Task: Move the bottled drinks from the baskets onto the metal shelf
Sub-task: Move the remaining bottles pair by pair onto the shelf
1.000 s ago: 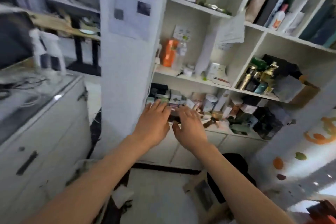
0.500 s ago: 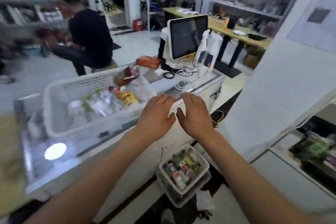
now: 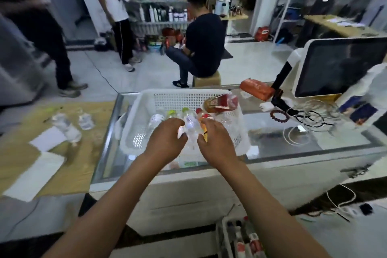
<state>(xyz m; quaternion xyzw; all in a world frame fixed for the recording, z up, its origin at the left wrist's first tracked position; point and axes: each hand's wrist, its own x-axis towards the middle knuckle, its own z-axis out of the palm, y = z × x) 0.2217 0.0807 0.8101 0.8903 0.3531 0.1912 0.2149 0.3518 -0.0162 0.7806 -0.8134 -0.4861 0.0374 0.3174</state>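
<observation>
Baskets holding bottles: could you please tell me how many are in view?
2. A white basket sits on the glass counter under both hands; a second basket stands on the floor at the bottom edge, partly cut off. Others may lie out of view.

- Your basket [image 3: 146, 100]: white perforated plastic, matt.
- Your bottles [image 3: 191, 125]: clear glossy plastic.
- Your counter top [image 3: 293, 140]: smooth reflective glass, metal-edged.
- Table [image 3: 88, 153] beside you: matt wood, white paper sheets [image 3: 35, 176].

Monitor [image 3: 343, 65] on glass counter [image 3: 303, 142] beside cables [image 3: 314, 115]; bead bracelet [image 3: 278, 115] near orange packet [image 3: 256, 88]
</observation>
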